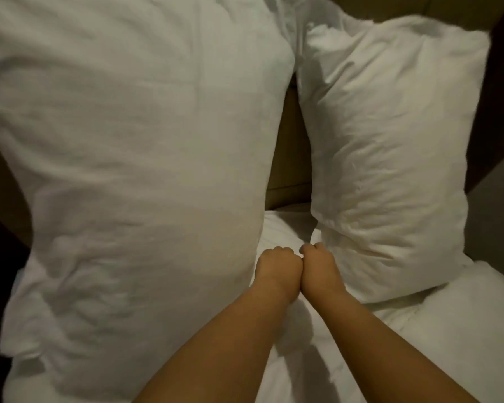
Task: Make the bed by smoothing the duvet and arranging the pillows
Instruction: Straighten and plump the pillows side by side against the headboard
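Two white pillows stand against the tan headboard (285, 152): a large left pillow (134, 175) and a smaller right pillow (390, 146). Below them lies the white duvet (437, 338). My left hand (277, 267) and my right hand (320, 267) are side by side and touching in the gap between the pillows. The left hand's fingers curl at the lower inner edge of the left pillow. The right hand's fingers curl at the lower inner corner of the right pillow. The fingertips are buried in the fabric.
A dark strip of floor or wall (501, 117) runs along the right of the bed. At the far left, beside the big pillow, there is a dark area (0, 257). The duvet is creased under my forearms.
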`<state>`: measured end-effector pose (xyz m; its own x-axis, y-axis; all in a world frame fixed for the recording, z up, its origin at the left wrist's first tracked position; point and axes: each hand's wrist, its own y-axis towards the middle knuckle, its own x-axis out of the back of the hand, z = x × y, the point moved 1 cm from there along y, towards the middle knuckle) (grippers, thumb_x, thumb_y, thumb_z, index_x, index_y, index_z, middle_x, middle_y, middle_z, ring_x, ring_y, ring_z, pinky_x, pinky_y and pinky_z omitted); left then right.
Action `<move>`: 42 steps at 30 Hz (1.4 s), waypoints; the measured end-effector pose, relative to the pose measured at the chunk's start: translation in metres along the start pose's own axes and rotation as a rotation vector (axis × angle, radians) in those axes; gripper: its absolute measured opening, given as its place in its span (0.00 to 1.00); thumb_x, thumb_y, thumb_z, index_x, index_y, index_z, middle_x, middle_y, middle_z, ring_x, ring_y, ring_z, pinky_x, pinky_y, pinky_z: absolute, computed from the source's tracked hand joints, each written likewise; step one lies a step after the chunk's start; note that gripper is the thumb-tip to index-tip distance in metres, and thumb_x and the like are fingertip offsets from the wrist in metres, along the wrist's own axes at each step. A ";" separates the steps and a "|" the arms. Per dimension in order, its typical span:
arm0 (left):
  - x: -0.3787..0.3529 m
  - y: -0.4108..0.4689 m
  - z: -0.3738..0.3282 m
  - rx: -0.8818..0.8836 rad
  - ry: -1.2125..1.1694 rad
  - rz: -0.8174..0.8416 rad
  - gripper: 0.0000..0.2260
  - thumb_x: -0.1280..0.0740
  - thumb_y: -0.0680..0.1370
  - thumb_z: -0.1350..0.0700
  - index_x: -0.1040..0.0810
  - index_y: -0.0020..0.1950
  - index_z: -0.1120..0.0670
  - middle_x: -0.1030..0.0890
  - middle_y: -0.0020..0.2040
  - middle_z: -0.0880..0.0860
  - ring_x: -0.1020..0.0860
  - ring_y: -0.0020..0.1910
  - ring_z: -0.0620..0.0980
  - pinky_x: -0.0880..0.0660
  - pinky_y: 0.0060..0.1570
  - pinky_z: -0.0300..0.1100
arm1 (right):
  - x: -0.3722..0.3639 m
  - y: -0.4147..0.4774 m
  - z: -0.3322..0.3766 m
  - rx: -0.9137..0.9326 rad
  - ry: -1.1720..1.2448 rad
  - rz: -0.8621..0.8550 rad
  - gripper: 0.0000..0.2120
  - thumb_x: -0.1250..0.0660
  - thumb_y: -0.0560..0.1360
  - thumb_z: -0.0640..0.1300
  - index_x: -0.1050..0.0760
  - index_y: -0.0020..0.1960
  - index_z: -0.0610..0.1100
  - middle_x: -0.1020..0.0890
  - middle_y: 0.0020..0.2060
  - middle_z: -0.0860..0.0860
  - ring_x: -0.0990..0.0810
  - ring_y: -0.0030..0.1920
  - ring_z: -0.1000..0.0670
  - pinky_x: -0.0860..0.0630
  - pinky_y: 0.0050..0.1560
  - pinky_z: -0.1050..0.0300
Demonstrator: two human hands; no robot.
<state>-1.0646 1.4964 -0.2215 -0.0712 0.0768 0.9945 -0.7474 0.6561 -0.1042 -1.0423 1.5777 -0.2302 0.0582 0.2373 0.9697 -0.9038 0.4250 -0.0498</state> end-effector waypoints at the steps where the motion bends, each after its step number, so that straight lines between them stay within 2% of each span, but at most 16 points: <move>1: 0.011 -0.009 0.004 0.012 0.004 -0.031 0.12 0.36 0.79 0.57 0.24 0.62 0.55 0.23 0.59 0.56 0.24 0.57 0.53 0.27 0.56 0.46 | 0.010 -0.005 0.009 0.032 -0.005 -0.018 0.13 0.39 0.78 0.36 0.27 0.62 0.41 0.25 0.59 0.44 0.23 0.55 0.45 0.26 0.54 0.55; 7: 0.066 -0.075 0.025 0.074 0.045 -0.195 0.10 0.36 0.79 0.59 0.22 0.59 0.54 0.20 0.57 0.55 0.21 0.54 0.53 0.25 0.54 0.46 | 0.062 -0.045 0.062 0.196 -0.024 -0.093 0.10 0.36 0.77 0.39 0.26 0.57 0.43 0.24 0.56 0.46 0.23 0.52 0.46 0.26 0.51 0.56; 9: 0.080 -0.097 0.035 0.102 0.024 -0.251 0.10 0.37 0.79 0.60 0.22 0.60 0.55 0.21 0.57 0.55 0.21 0.54 0.54 0.25 0.54 0.46 | 0.077 -0.062 0.081 0.256 0.002 -0.147 0.04 0.37 0.76 0.37 0.26 0.50 0.43 0.26 0.48 0.47 0.26 0.44 0.48 0.27 0.43 0.56; 10: 0.088 -0.108 0.041 0.114 0.020 -0.281 0.11 0.37 0.79 0.60 0.22 0.60 0.55 0.21 0.57 0.55 0.21 0.54 0.55 0.25 0.54 0.46 | 0.084 -0.071 0.091 0.281 0.008 -0.173 0.03 0.37 0.76 0.37 0.27 0.47 0.43 0.28 0.45 0.49 0.28 0.40 0.49 0.31 0.39 0.58; 13: 0.112 -0.137 0.059 0.148 0.060 -0.356 0.12 0.37 0.79 0.58 0.22 0.61 0.55 0.21 0.57 0.55 0.22 0.55 0.55 0.25 0.55 0.47 | 0.105 -0.092 0.117 0.353 0.026 -0.237 0.02 0.39 0.76 0.37 0.28 0.45 0.42 0.30 0.43 0.49 0.30 0.38 0.49 0.36 0.33 0.60; 17: 0.149 -0.169 0.076 0.182 0.094 -0.418 0.12 0.39 0.78 0.58 0.23 0.61 0.55 0.22 0.57 0.56 0.23 0.56 0.56 0.26 0.54 0.47 | 0.137 -0.116 0.146 0.447 0.090 -0.282 0.03 0.41 0.76 0.37 0.28 0.47 0.42 0.26 0.47 0.46 0.27 0.42 0.47 0.33 0.37 0.56; 22: 0.194 -0.194 0.092 0.238 0.113 -0.493 0.12 0.40 0.78 0.57 0.22 0.59 0.55 0.23 0.55 0.55 0.23 0.54 0.56 0.27 0.51 0.46 | 0.178 -0.126 0.175 0.511 0.129 -0.316 0.05 0.39 0.75 0.39 0.27 0.49 0.41 0.25 0.49 0.45 0.24 0.45 0.44 0.26 0.43 0.51; 29: 0.228 -0.193 0.112 0.288 0.156 -0.550 0.11 0.42 0.79 0.55 0.23 0.56 0.56 0.23 0.54 0.55 0.23 0.52 0.55 0.28 0.49 0.46 | 0.211 -0.109 0.200 0.602 0.070 -0.452 0.05 0.38 0.77 0.40 0.27 0.53 0.44 0.24 0.50 0.47 0.25 0.46 0.47 0.22 0.50 0.52; 31: 0.231 -0.188 0.123 0.288 0.174 -0.554 0.10 0.42 0.80 0.53 0.24 0.53 0.56 0.23 0.52 0.55 0.24 0.48 0.54 0.29 0.45 0.45 | 0.217 -0.098 0.199 0.627 0.029 -0.481 0.07 0.40 0.79 0.40 0.26 0.55 0.44 0.24 0.50 0.47 0.24 0.47 0.48 0.22 0.51 0.53; 34: 0.236 -0.180 0.150 0.292 0.187 -0.551 0.10 0.41 0.79 0.52 0.24 0.50 0.56 0.24 0.48 0.54 0.26 0.42 0.53 0.29 0.42 0.43 | 0.230 -0.073 0.195 0.659 -0.043 -0.500 0.07 0.43 0.80 0.41 0.27 0.53 0.43 0.25 0.48 0.47 0.26 0.46 0.48 0.25 0.47 0.57; 38: 0.253 -0.157 0.201 0.338 0.159 -0.567 0.08 0.41 0.79 0.52 0.25 0.47 0.54 0.27 0.43 0.52 0.24 0.42 0.53 0.23 0.47 0.45 | 0.249 -0.023 0.199 0.598 -0.103 -0.520 0.08 0.43 0.79 0.41 0.26 0.54 0.44 0.24 0.50 0.47 0.26 0.48 0.47 0.26 0.49 0.54; 42: 0.279 -0.127 0.246 0.406 0.122 -0.674 0.05 0.41 0.79 0.53 0.28 0.51 0.52 0.22 0.46 0.52 0.23 0.44 0.53 0.21 0.47 0.49 | 0.264 0.034 0.217 0.490 -0.087 -0.511 0.09 0.42 0.77 0.38 0.25 0.53 0.41 0.24 0.54 0.45 0.24 0.54 0.42 0.30 0.46 0.54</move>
<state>-1.1517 1.2498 0.0715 0.5376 -0.1424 0.8311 -0.7876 0.2671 0.5553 -1.1495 1.4652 0.0762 0.5096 0.0344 0.8597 -0.8604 0.0178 0.5093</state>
